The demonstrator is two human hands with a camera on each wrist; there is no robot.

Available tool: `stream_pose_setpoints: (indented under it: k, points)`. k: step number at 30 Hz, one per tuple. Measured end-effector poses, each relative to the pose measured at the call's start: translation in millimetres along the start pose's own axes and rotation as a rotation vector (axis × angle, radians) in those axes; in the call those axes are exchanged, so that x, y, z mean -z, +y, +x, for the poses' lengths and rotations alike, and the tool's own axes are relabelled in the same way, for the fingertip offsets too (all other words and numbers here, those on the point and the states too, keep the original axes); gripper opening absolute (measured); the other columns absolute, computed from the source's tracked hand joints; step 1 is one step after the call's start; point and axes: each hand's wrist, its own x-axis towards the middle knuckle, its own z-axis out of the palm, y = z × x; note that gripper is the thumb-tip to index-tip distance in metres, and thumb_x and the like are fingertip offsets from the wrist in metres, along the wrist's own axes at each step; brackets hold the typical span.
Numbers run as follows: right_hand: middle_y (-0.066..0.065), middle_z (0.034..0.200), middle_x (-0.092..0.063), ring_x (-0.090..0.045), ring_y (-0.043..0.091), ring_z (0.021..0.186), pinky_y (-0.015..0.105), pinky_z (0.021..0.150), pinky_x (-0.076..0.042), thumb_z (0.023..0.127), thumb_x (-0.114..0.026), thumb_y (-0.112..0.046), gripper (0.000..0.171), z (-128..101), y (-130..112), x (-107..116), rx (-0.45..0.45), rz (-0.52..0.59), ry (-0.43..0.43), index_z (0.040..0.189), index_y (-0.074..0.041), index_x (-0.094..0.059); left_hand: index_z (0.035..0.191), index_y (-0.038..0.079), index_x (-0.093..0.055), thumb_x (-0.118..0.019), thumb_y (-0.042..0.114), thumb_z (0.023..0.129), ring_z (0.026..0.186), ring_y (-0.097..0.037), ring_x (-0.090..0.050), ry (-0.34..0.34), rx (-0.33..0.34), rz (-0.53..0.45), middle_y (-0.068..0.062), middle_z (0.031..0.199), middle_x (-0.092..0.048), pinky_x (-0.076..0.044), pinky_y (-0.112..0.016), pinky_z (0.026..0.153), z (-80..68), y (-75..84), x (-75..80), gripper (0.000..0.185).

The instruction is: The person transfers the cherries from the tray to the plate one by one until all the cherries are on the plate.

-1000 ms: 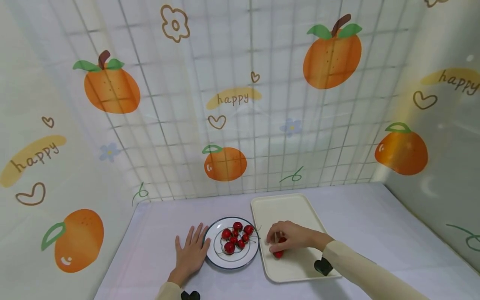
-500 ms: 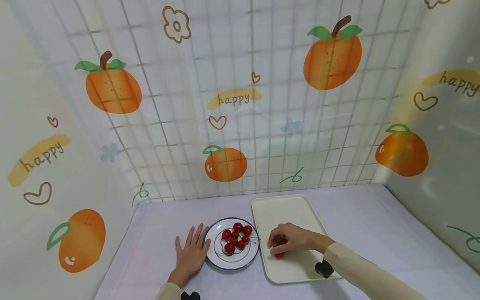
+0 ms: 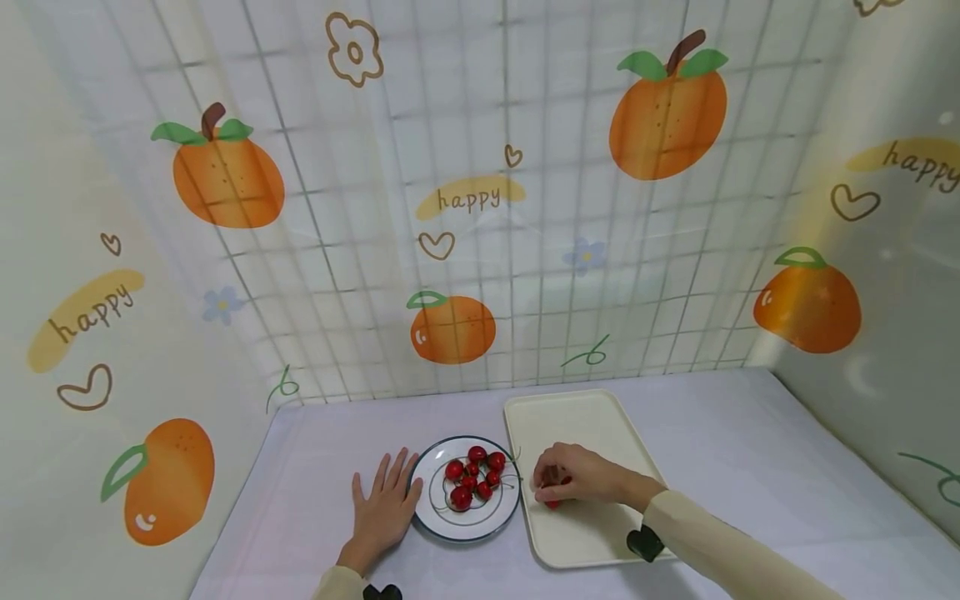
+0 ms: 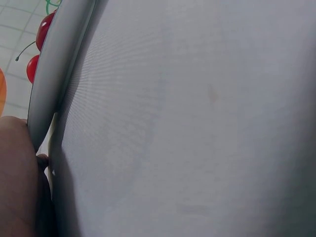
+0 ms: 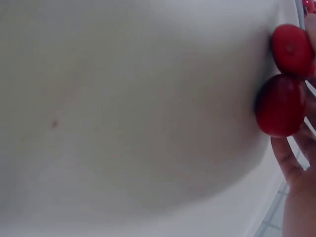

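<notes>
My right hand [image 3: 588, 477] is over the left part of a cream tray [image 3: 573, 414], its fingers curled round red cherries [image 3: 552, 503] that they mostly hide. The right wrist view shows two of them: a bright red cherry [image 5: 290, 49] by the thumb and a darker cherry [image 5: 281, 106] against the fingers, low over the tray. My left hand [image 3: 381, 510] lies flat on the table, fingers spread, its thumb at the rim of a white, blue-edged plate [image 3: 432, 522]. Several stemmed cherries [image 3: 461, 498] lie in the plate.
The plate stands close against the tray's left side. A pale cloth [image 3: 720, 467] covers the table. Behind it hangs a printed curtain [image 3: 525, 275] over a wire grid, with more curtain at both sides.
My right hand has shifted slightly left over the tray with the cherries, and less of them shows beneath its fingers. The left hand stays by the plate.
</notes>
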Motion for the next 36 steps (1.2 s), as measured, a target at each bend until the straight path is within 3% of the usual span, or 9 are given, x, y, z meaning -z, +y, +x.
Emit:
stream_pose_setpoints:
  k: [10, 26, 36]
  points:
    - [-0.003, 0.095, -0.065, -0.057, 0.004, 0.078, 0.016, 0.067, -0.05, 0.092, -0.077, -0.034, 0.018, 10, 3, -5, 0.036, -0.066, 0.061, 0.099, -0.019, -0.07, 0.16, 0.027, -0.036, -0.034, 0.056, 0.108, 0.163, -0.028, -0.017, 0.013, -0.007, -0.006, 0.004, 0.172, -0.028, 0.004, -0.071, 0.125, 0.8, -0.4, 0.4, 0.06]
    - [0.001, 0.102, -0.066, -0.061, 0.013, 0.08, 0.021, 0.069, -0.055, 0.092, -0.077, -0.019, 0.014, 19, -4, -7, 0.127, -0.125, 0.17, 0.103, -0.014, -0.071, 0.16, 0.026, -0.037, -0.034, 0.054, 0.108, 0.163, -0.029, -0.016, -0.001, 0.002, -0.015, 0.003, 0.172, -0.028, 0.006, -0.071, 0.125, 0.6, 0.1, 2.3, 0.059]
    - [0.003, 0.109, -0.067, -0.062, 0.013, 0.09, 0.025, 0.079, -0.058, 0.094, -0.074, -0.018, 0.016, 27, -13, -13, 0.082, -0.138, 0.156, 0.108, -0.01, -0.071, 0.16, 0.024, -0.037, -0.035, 0.052, 0.108, 0.162, -0.032, -0.017, -0.004, 0.001, -0.025, 0.0, 0.172, -0.03, 0.005, -0.072, 0.125, -4.6, 4.3, 6.1, 0.059]
